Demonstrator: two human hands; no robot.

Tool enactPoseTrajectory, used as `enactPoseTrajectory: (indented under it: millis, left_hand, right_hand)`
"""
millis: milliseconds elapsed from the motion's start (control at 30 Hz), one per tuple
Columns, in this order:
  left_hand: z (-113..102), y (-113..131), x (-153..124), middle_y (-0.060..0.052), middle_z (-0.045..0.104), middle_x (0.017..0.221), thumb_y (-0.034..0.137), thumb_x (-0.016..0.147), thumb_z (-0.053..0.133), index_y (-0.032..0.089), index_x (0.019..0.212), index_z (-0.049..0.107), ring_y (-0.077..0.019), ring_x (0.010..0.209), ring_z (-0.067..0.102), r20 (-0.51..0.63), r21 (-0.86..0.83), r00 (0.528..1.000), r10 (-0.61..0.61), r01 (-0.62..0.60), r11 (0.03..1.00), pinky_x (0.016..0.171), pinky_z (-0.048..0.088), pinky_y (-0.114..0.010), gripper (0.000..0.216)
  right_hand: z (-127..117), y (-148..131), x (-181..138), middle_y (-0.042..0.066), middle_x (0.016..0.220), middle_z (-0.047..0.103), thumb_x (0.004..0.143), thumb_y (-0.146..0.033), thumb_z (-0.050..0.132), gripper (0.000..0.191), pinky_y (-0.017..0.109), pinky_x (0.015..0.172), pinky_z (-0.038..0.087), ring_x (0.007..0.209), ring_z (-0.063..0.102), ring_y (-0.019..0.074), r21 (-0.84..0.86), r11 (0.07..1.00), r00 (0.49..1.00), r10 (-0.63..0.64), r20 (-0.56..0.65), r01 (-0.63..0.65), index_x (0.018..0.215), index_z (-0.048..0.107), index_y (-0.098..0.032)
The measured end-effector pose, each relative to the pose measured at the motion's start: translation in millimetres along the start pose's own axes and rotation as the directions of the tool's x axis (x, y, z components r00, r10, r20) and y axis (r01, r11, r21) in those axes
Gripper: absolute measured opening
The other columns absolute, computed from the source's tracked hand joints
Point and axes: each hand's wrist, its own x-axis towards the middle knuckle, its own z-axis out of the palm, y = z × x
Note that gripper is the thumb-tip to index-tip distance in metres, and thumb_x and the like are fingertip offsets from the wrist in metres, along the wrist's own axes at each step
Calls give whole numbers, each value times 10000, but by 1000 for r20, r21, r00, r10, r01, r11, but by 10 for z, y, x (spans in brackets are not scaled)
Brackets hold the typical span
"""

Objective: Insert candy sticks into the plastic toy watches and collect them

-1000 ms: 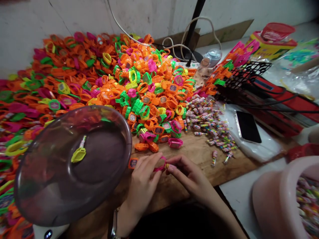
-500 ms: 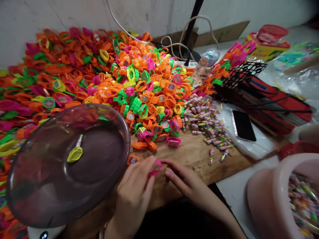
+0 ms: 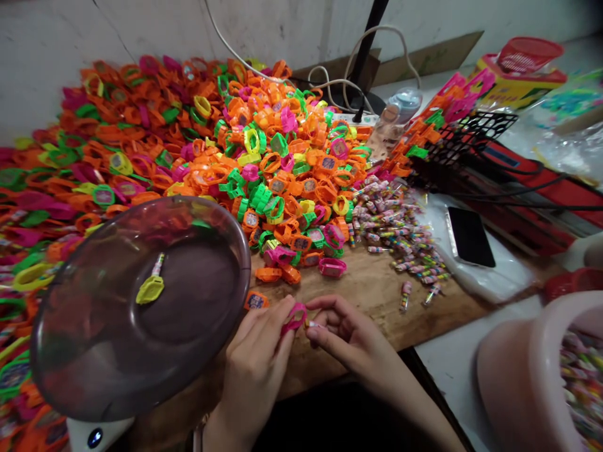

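My left hand (image 3: pixel 257 364) pinches a pink plastic toy watch (image 3: pixel 294 317) between thumb and fingers, just above the wooden board (image 3: pixel 372 295). My right hand (image 3: pixel 351 342) is closed on a small candy tube (image 3: pixel 313 324) whose tip meets the watch. An orange toy watch (image 3: pixel 255 301) lies on the board just left of my left fingers. Behind them a big heap of orange, green, pink and yellow toy watches (image 3: pixel 198 150) covers the table.
A round smoky lamp shade (image 3: pixel 136 307) stands at front left. Loose candy tubes (image 3: pixel 400 238) lie right of the heap, beside a black phone (image 3: pixel 470 237). A pink tub (image 3: pixel 522 370) of candies sits at front right. A black wire basket (image 3: pixel 466 141), cables and a lamp pole (image 3: pixel 365 44) are behind.
Both hands stay together on the pink watch; they have shifted slightly nearer to me, and the watch has turned in my left fingers. The view wobbles a little.
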Motion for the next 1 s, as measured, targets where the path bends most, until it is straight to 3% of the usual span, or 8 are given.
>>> enactPoseTrajectory:
  millis: [200,467,633,700,767,833,900,1000]
  left_hand:
    - [-29,-30,-24,-66,715,1022,41,865,594,121,1204,594,-137,923,644,-24,-38,999,41,-41,998,852,534,-234,348]
    - [-119,-1,-139,-101,709,1065,-32,837,593,66,1198,588,-141,988,634,-41,22,990,136,-135,991,881,517,-227,374]
    - [-445,0,-131,-103,694,1087,59,896,549,102,1230,577,-193,1041,627,-29,225,999,36,-28,974,914,518,-313,338]
    - [-605,-11,-112,-144,654,1189,124,867,623,112,1329,513,-276,1148,584,-171,459,985,-19,96,883,1008,465,-448,476]
    - [-657,-24,-124,-188,581,1307,160,817,692,107,1425,404,-355,1260,497,-255,623,967,22,147,768,1079,369,-568,675]
    - [-536,-44,-174,-174,545,1362,114,857,604,115,1470,320,-331,1302,466,-102,634,991,86,-2,773,1099,371,-542,676]
    - [-271,-96,-238,-125,569,1350,-18,881,368,133,1474,306,-234,1274,512,155,519,981,120,-184,835,1058,459,-410,615]
    - [134,-257,-282,-185,545,1365,-124,777,237,57,1418,382,-247,1288,507,225,557,971,-79,-62,828,1012,505,-401,681]
  right_hand:
    - [2,-37,-23,4,774,639,899,-412,559,272,257,734,492,747,600,131,-110,993,995,-22,94,32,1009,658,-185]
    - [298,121,-84,65,1003,687,964,-281,444,262,305,859,480,941,619,170,-367,905,965,-254,-59,215,1060,676,-206]
    - [179,147,-36,49,984,688,966,-330,462,268,307,815,499,918,621,179,-480,832,956,-288,58,279,1138,645,-238]
    - [-89,167,-20,100,1035,676,954,-392,460,371,351,829,504,938,625,217,-656,713,943,-333,-6,248,1238,582,-187]
    - [-422,215,-30,193,1053,651,944,-397,436,459,419,823,498,961,619,291,-876,483,893,-402,-203,18,1260,539,-81]
    - [-734,286,-62,276,1023,620,941,-345,404,471,479,770,484,961,602,376,-912,164,804,-432,-409,-376,1229,533,4]
    - [-965,373,-89,287,955,614,945,-283,362,430,465,705,478,903,608,391,-810,-53,754,-406,-517,-584,1181,547,26]
    - [-1133,513,-74,225,882,627,956,-227,293,375,411,679,475,825,617,333,-805,-44,750,-397,-529,-591,1088,584,-30]
